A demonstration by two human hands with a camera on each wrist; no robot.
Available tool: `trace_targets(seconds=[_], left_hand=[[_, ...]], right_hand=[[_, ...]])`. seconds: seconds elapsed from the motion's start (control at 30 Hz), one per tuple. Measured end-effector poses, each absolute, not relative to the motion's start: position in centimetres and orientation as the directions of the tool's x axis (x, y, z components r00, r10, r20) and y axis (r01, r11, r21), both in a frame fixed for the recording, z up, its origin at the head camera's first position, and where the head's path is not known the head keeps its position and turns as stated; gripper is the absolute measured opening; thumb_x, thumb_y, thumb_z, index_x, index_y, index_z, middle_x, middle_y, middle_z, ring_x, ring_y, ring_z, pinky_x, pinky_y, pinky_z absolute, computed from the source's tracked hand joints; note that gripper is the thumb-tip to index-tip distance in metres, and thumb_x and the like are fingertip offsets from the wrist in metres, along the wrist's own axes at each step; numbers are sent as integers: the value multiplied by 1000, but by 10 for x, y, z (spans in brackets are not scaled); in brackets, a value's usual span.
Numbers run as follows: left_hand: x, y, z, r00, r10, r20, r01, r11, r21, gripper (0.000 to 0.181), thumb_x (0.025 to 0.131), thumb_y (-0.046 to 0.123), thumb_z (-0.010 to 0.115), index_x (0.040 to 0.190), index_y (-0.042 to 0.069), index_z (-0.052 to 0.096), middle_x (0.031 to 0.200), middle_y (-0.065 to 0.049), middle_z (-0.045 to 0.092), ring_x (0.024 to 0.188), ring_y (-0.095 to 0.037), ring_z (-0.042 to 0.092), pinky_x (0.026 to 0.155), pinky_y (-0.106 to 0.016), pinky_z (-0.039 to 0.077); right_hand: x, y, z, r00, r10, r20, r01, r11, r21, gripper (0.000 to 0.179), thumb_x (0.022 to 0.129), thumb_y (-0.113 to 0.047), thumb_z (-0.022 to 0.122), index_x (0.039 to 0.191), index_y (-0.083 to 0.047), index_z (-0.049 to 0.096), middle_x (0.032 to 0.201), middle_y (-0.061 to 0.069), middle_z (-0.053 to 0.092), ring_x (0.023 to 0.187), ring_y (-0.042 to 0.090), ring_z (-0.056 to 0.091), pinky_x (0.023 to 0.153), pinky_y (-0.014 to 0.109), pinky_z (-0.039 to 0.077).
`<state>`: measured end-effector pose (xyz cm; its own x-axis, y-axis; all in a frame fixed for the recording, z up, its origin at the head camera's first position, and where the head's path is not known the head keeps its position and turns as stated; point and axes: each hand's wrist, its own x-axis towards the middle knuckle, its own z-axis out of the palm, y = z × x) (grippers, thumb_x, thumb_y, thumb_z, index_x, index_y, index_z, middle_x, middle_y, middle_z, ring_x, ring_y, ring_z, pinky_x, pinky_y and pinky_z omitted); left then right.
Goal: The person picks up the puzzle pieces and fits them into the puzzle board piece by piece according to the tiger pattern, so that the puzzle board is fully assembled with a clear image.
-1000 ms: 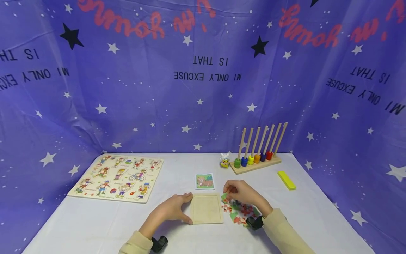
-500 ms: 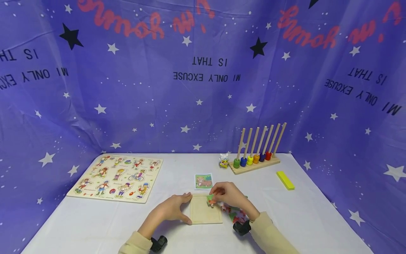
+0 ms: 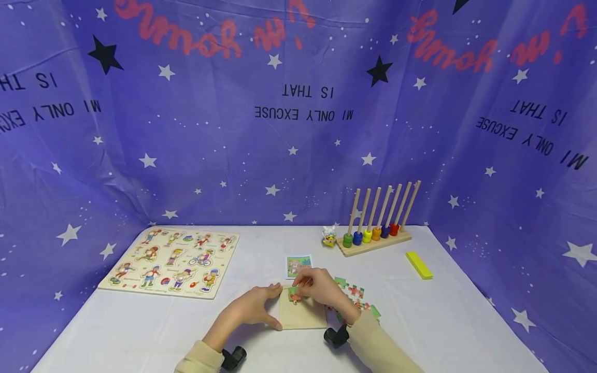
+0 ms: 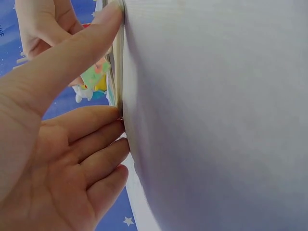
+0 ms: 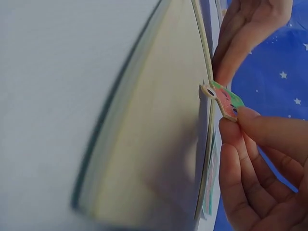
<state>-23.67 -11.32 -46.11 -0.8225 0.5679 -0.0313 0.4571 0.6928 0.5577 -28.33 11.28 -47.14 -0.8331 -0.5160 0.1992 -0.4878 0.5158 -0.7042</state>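
My right hand (image 3: 323,288) pinches a green and red jigsaw puzzle piece (image 3: 294,294) between thumb and fingers, over the upper left part of a square wooden puzzle tray (image 3: 305,318). In the right wrist view an eye-like mark shows on the tilted piece (image 5: 225,100). My left hand (image 3: 254,305) rests against the tray's left edge, thumb at the near corner and the other fingers, fairly straight, at the far one. Loose puzzle pieces (image 3: 356,291) lie right of the tray, partly hidden by the right forearm. A picture card (image 3: 294,264) behind the tray is partly covered by the right hand.
A wooden board with sports figures (image 3: 172,261) lies at left. At the back right stand a small figurine (image 3: 329,236) and a pegged rack (image 3: 375,243) with coloured beads. A yellow block (image 3: 419,265) lies at right. A purple starry cloth (image 3: 224,155) surrounds the white table.
My right hand has carried the puzzle piece leftward from the loose pieces to over the tray's upper left. The left hand has stayed at the tray's edge.
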Motion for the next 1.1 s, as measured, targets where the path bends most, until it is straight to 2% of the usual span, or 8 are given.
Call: trace_targets(seconds=[0.27,0.47,0.87,1.1], left_hand=[[-237,-113,-461,-825,565,-35,457,701,548,92,65,37,87,136,-5,49,144,-21,44,132,-40,42,110,-52,33],[-237,-113,-461,-827,560,-43,446,702,555,92,65,37,87,137,-5,49,145,-21,43,132,-40,41,109,-53,33],[-238,-112,-464,-827,561,-32,457,704,543,92,65,38,87,137,-5,49,145,-21,43,132,-39,41,110,-52,32],[-238,-112,-464,-825,565,-34,460,704,541,92,66,38,87,137,-5,48,145,-21,43,131,-40,42,109,-52,33]], right_hand=[[-290,103,-476,-832,-507,225,-509,537,-672,12,78,-1,74,85,-11,72,74,-6,62,63,4,53,55,21,48],[-292,98,-480,-849,-491,194,-486,583,-651,9,79,-5,77,80,-11,70,73,-9,59,59,3,51,52,19,46],[-291,95,-477,-843,-503,190,-489,571,-659,8,80,-4,76,78,-9,70,72,-6,61,59,3,51,53,19,46],[-286,97,-472,-840,-516,165,-470,544,-695,16,74,-10,83,83,-6,71,76,1,64,65,6,54,57,20,47]])
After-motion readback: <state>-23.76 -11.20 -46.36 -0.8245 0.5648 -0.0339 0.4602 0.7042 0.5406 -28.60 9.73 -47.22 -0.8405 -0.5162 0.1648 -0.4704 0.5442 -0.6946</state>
